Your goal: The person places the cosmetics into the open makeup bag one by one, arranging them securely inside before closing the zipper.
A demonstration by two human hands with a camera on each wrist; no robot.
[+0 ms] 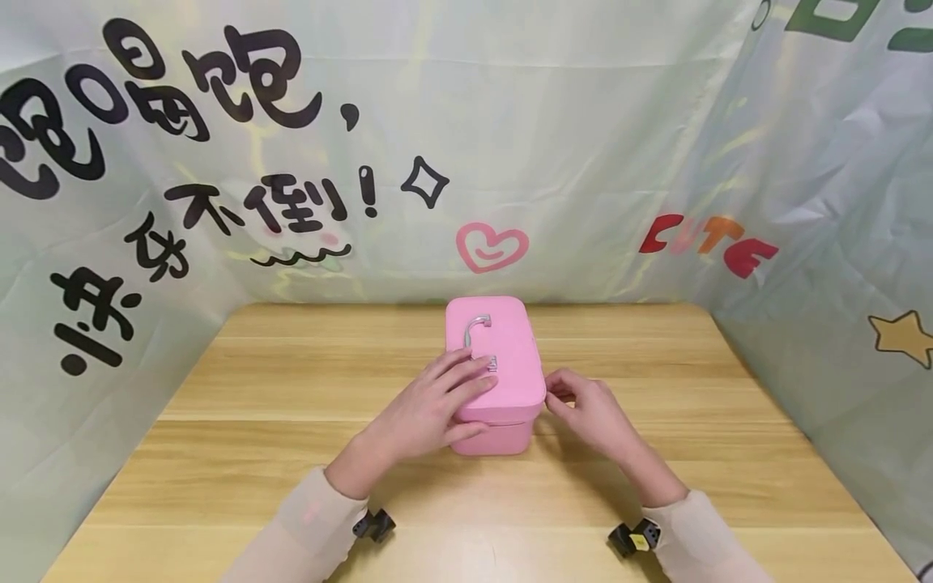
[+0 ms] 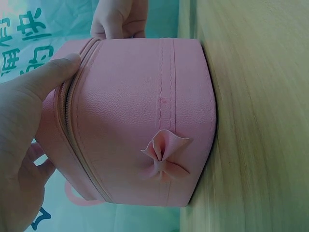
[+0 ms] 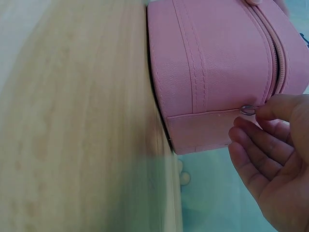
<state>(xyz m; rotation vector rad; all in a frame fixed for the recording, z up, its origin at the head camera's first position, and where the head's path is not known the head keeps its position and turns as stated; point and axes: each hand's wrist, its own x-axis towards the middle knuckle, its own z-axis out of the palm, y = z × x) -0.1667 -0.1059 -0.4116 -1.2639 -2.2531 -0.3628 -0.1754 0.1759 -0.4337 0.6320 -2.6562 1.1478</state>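
Observation:
A pink zip-up case [image 1: 506, 348] stands on the wooden table, with a silver handle [image 1: 474, 326] on its lid. My left hand [image 1: 445, 397] rests across the lid, fingers fairly straight and the thumb against the near side. A zipper [image 2: 67, 104] runs round under the lid, and a pink bow [image 2: 161, 159] sits on the case's side. At the case's right near corner, my right hand [image 1: 586, 409] pinches the zipper pull [image 3: 247, 110] between thumb and forefinger; its other fingers curl loosely. The pinched end of the pull is hidden by the fingertips.
The wooden table [image 1: 291, 380] reaches back to a pale printed cloth [image 1: 583, 146] hung behind and on both sides. A small black device [image 1: 374, 526] is strapped at the left wrist, and another black device [image 1: 634, 538] at the right.

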